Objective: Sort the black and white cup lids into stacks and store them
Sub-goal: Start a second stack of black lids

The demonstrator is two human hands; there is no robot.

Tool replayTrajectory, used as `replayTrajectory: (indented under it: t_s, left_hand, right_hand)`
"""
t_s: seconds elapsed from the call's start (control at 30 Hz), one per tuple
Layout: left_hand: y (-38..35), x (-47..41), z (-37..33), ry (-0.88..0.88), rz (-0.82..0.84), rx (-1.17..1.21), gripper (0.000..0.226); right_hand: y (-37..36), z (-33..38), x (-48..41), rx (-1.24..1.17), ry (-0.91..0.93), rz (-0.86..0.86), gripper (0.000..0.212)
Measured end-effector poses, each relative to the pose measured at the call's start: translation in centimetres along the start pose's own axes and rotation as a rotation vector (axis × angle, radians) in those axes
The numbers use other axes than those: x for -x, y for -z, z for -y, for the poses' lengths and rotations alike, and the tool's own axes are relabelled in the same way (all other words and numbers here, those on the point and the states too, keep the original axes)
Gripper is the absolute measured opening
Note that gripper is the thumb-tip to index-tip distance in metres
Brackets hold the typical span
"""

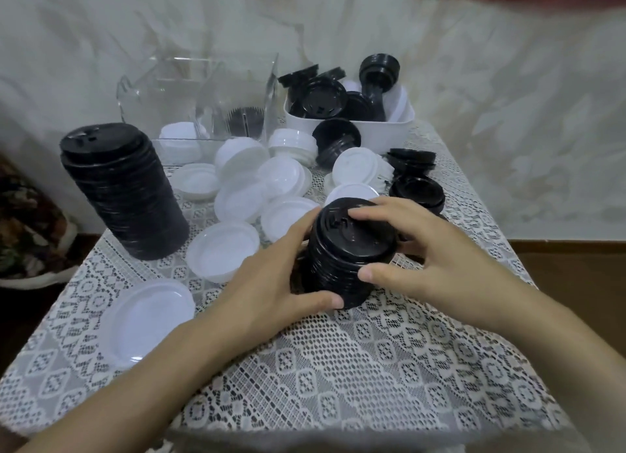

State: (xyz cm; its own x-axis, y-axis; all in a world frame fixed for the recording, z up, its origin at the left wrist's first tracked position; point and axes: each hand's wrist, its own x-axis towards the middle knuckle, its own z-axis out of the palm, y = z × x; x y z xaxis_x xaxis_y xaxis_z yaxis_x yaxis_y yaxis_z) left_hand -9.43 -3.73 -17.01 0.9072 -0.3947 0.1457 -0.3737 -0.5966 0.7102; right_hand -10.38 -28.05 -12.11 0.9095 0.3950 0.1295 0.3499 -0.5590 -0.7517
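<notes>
On a lace-covered bench, left hand and right hand gripped a short stack of black plastic cup lids near a taller black stack; round white plastic lids lay scattered, unstacked, storage apparently pending.

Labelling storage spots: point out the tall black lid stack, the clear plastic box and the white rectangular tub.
Tall stack of black plastic lids (125, 195), head view, ribbed side.
Clear plastic box (145, 107), head view, left wall.
White rectangular plastic tub (382, 134), head view, front wall.
</notes>
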Motion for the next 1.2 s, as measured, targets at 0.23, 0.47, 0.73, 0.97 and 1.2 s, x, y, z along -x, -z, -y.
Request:
replayTrajectory:
  t_s: [0.23, 0.47, 0.73, 0.97, 1.2]
  left_hand:
    - [0.3, -0.1, 0.7, 0.016, 0.024, 0.085, 0.102]
    - [0.3, -0.1, 1.2, -0.003, 0.016, 0.297, 0.078]
    - [0.7, -0.2, 1.2, 0.011, 0.015, 0.229, 0.078]
    - [1.6, -0.2, -0.6, -0.009, -0.027, 0.223, 0.076]
    - [1.7, 0.0, -1.0, -0.010, -0.051, 0.171, 0.067]
  right_hand:
    - [0.0, 0.1, -0.6, -0.011, 0.005, 0.028, 0.057]
    - [-0.9, -0.2, -0.7, -0.090, 0.011, -0.057, 0.053]
    - [-0.5, -0.2, -1.6, -0.028, -0.094, 0.023, 0.063]
    - [-1.2, 0.1, -0.8, -0.075, -0.064, 0.011, 0.060]
    - [-1.9, -1.0, 0.0, -0.176, -0.108, -0.053, 0.084]
